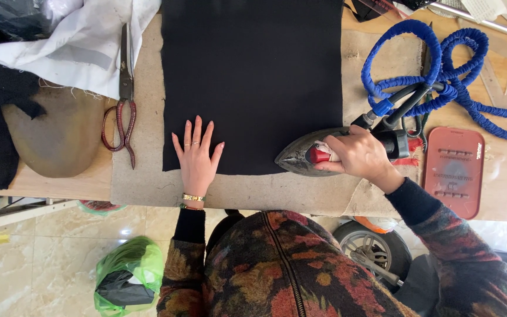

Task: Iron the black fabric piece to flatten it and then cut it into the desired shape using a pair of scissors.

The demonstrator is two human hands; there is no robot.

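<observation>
In the head view, a large piece of black fabric [252,82] is seen spread flat on a beige padded cover [142,170] that lies over a wooden table [500,205]. The left hand [196,157] is laid flat on the near left corner of the fabric, palm down, with the fingers spread wide and nothing gripped; rings and a gold bracelet are worn on it. The right hand [359,155] is closed around the handle of a steam iron [315,154], whose pointed metal sole is turned toward the left hand and rests at the near right edge of the fabric. Whether the whole sole lies on the cloth or partly on the cover cannot be told from this angle. A coiled blue hose [441,64] is seen running from the back of the iron across the right of the table. A red iron rest [454,170] lies just beside the right wrist. Well to the left, a pair of scissors [123,100] with dark red handles lies on the cover's edge, beside a white cloth [83,47]. On the tiled floor below, a green plastic bag [127,279] is visible.
</observation>
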